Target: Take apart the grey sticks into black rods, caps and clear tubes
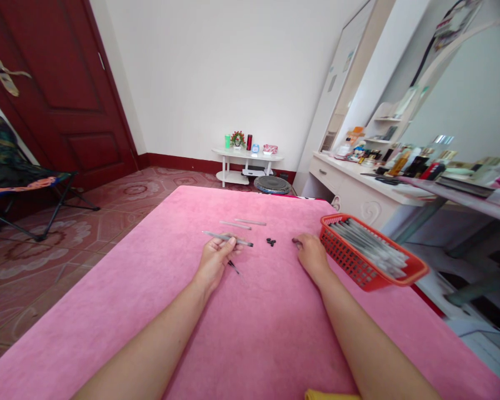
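1. Center of the frame: the left hand (215, 255) pinches a grey pen (242, 243) between thumb and fingers, its dark end pointing right.
2. Just below that hand, a thin dark-tipped piece (234, 267) slants over the pink counter (258, 333).
3. Above it lie two slim grey sticks (250, 222).
4. Right of center, small black pieces (270, 242) sit clustered.
5. The right hand (313, 253) curls by the red basket (345, 260) (a dark bit (295, 241) shows at its fingertips; whether pinched, I cannot tell).

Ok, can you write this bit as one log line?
left hand: holding grey stick | right hand: touching dark bit | black pieces: between hands | red basket: grey sticks inside
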A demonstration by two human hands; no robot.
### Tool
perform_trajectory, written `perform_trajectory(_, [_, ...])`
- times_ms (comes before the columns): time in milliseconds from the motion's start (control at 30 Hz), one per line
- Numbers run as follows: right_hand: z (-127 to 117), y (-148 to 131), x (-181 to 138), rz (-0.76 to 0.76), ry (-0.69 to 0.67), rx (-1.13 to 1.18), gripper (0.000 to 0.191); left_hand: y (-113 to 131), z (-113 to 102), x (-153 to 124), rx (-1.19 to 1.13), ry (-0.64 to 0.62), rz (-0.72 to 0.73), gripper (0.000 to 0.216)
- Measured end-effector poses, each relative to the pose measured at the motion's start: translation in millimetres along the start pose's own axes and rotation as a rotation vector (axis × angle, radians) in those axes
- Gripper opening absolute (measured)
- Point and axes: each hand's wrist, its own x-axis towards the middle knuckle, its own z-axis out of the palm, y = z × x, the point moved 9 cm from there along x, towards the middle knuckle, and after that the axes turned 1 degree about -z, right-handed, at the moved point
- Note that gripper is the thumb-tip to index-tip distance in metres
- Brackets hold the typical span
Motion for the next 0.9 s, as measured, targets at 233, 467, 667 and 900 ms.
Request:
perform_trajectory(233, [-8.9,-6.9,-1.1,0.061,-0.026,0.055,0.028,-1.0,-1.1,0.4,-0.003,0.012,-0.011,0.030])
perform_trajectory(467, [-8.7,-34.9,1.7,0.081,-0.056,0.670,0.020,-2.3,-0.2,1.0,-0.001,-0.006,-0.010,0.028])
perform_trajectory(667, [1.4,-72.3,-11.3,0.300,-0.254,1.386,0.027,-2.7,-0.2,0.7,0.000,0.000,-0.016,0.031])
perform_trajectory(900, [1.6,-90.2,-20.8,0.395,-0.233,1.569,0.029,-1.3,0.2,1.3,-0.001,-0.003,-0.001,0.029])
